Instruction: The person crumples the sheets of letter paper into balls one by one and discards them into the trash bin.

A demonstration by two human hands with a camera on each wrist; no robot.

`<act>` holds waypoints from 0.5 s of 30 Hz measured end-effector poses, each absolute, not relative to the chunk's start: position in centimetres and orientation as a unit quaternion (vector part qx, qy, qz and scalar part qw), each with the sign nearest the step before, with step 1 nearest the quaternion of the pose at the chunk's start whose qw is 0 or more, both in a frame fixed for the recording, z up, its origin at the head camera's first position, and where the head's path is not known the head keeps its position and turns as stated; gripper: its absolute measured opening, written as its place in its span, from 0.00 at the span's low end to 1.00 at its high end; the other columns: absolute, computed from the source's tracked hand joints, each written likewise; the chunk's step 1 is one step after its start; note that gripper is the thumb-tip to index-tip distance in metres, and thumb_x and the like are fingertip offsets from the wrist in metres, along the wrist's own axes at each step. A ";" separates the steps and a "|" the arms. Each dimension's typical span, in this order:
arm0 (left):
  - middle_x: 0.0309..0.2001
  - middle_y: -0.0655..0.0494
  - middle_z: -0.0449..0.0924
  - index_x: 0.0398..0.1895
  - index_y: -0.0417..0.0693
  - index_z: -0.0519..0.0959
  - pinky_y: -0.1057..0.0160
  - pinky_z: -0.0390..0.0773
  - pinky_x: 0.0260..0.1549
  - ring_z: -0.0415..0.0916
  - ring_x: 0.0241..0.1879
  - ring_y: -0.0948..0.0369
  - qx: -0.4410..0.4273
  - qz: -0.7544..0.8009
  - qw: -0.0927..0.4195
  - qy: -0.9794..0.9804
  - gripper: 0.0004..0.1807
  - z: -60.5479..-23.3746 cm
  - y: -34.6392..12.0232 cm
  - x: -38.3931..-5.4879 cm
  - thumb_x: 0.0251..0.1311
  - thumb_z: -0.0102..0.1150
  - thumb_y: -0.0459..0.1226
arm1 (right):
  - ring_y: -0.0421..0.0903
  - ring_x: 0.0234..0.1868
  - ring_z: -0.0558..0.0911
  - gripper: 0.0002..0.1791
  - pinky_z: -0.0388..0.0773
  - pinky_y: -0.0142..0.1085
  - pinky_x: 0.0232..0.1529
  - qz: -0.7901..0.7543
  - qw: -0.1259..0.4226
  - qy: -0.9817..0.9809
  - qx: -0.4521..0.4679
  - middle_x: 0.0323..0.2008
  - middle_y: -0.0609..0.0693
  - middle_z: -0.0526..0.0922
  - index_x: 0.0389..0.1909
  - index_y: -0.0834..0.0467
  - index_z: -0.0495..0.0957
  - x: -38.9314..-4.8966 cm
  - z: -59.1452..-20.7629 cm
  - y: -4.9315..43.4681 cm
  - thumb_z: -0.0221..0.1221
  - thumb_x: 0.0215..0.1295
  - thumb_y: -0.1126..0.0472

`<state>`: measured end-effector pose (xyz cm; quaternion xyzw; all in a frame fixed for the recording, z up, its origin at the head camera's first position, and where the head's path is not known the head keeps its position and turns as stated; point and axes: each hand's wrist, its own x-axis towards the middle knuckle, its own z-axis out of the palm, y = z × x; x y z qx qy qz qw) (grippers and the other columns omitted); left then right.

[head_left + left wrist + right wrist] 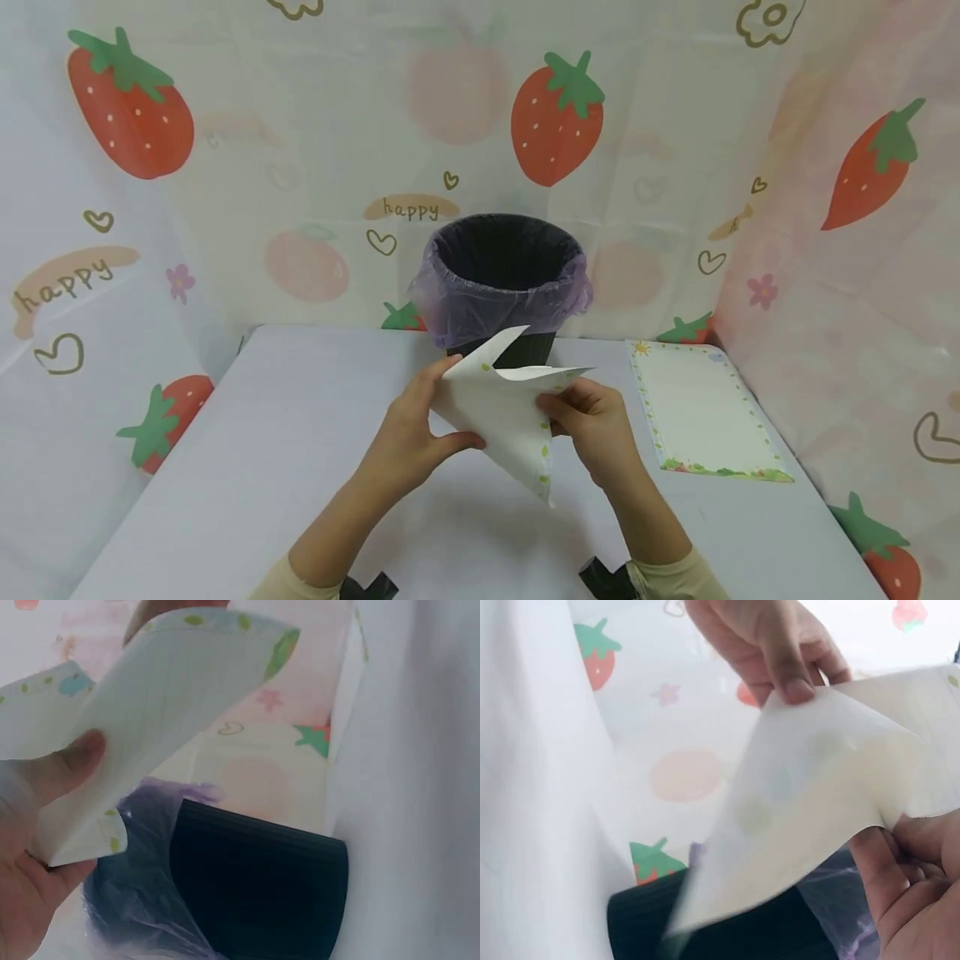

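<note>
A folded, curling sheet of paper (498, 421) with a leafy printed border is held up between both hands, over the table in front of the bin. My left hand (411, 433) grips its left side, thumb on the near face and fingers behind. At the right edge, my right hand (596, 421) pinches the paper between thumb and fingers. Faint ruled lines show on the paper (169, 697) in the left wrist view. In the right wrist view one loose flap of the paper (802, 787) hangs down, slightly blurred, between the two hands.
A black bin (517, 254) lined with a purple plastic bag (495, 312) stands at the table's back edge. Another bordered sheet (708, 408) lies flat on the white table (300, 442) at the right. Strawberry-printed curtains (345, 108) enclose the back and sides.
</note>
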<state>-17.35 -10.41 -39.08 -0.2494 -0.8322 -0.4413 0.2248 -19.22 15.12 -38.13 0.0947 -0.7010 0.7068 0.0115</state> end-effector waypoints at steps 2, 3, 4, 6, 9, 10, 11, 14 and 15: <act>0.66 0.58 0.76 0.72 0.55 0.68 0.54 0.79 0.59 0.78 0.59 0.58 -0.242 -0.454 0.243 -0.822 0.55 -39.3 -10.3 -17.5 0.35 0.87 0.39 | 0.45 0.33 0.88 0.12 0.88 0.36 0.35 0.713 0.004 -0.695 0.091 0.29 0.47 0.88 0.44 0.75 0.81 -19.1 -38.3 14.7 0.67 0.64 0.70; 0.64 0.58 0.78 0.71 0.55 0.70 0.55 0.79 0.57 0.79 0.57 0.58 -0.239 -0.458 0.254 -0.818 0.53 -39.4 -10.3 -17.6 0.36 0.87 0.38 | 0.45 0.34 0.88 0.12 0.88 0.36 0.35 0.715 0.001 -0.693 0.091 0.30 0.48 0.88 0.44 0.76 0.81 -19.1 -38.3 14.5 0.67 0.64 0.70; 0.63 0.58 0.80 0.69 0.55 0.72 0.57 0.80 0.56 0.80 0.56 0.58 -0.235 -0.461 0.266 -0.813 0.50 -39.5 -10.3 -17.6 0.37 0.87 0.38 | 0.45 0.35 0.88 0.13 0.88 0.36 0.36 0.717 -0.002 -0.691 0.095 0.31 0.48 0.88 0.45 0.76 0.81 -19.0 -38.4 14.4 0.67 0.64 0.71; 0.60 0.58 0.82 0.67 0.55 0.75 0.60 0.80 0.54 0.81 0.53 0.59 -0.230 -0.467 0.284 -0.805 0.46 -39.7 -10.3 -17.8 0.39 0.86 0.36 | 0.46 0.37 0.89 0.14 0.88 0.36 0.38 0.716 -0.005 -0.691 0.100 0.33 0.50 0.89 0.47 0.75 0.81 -18.9 -38.5 14.1 0.67 0.64 0.70; 0.56 0.57 0.85 0.64 0.53 0.79 0.64 0.81 0.52 0.83 0.52 0.59 -0.232 -0.474 0.301 -0.794 0.39 -40.0 -10.4 -17.9 0.43 0.83 0.32 | 0.45 0.38 0.89 0.16 0.88 0.36 0.39 0.708 -0.003 -0.698 0.111 0.36 0.51 0.90 0.49 0.74 0.82 -18.7 -38.7 14.0 0.68 0.64 0.69; 0.54 0.57 0.85 0.63 0.52 0.80 0.66 0.82 0.51 0.83 0.51 0.59 -0.235 -0.482 0.299 -0.789 0.37 -40.0 -10.4 -17.9 0.45 0.82 0.30 | 0.45 0.38 0.89 0.15 0.87 0.36 0.39 0.705 0.000 -0.700 0.115 0.36 0.51 0.90 0.49 0.73 0.83 -18.6 -38.7 13.9 0.68 0.64 0.69; 0.53 0.56 0.86 0.62 0.51 0.81 0.68 0.82 0.49 0.84 0.50 0.59 -0.240 -0.490 0.296 -0.784 0.35 -40.1 -10.5 -18.0 0.47 0.80 0.28 | 0.45 0.37 0.89 0.15 0.87 0.36 0.39 0.701 0.002 -0.703 0.117 0.36 0.51 0.90 0.49 0.72 0.83 -18.6 -38.7 13.9 0.68 0.64 0.69; 0.47 0.57 0.88 0.55 0.49 0.85 0.72 0.81 0.42 0.84 0.43 0.61 -0.252 -0.502 0.289 -0.775 0.26 -40.2 -10.7 -18.0 0.51 0.75 0.24 | 0.44 0.35 0.88 0.11 0.87 0.36 0.37 0.687 0.012 -0.714 0.136 0.36 0.52 0.90 0.45 0.70 0.85 -18.4 -38.6 13.9 0.68 0.63 0.68; 0.44 0.58 0.88 0.51 0.50 0.86 0.73 0.81 0.39 0.83 0.41 0.62 -0.258 -0.499 0.289 -0.775 0.22 -40.2 -10.8 -17.9 0.53 0.73 0.24 | 0.44 0.35 0.87 0.11 0.87 0.36 0.37 0.682 0.015 -0.717 0.143 0.36 0.52 0.90 0.44 0.69 0.85 -18.4 -38.6 13.8 0.68 0.63 0.68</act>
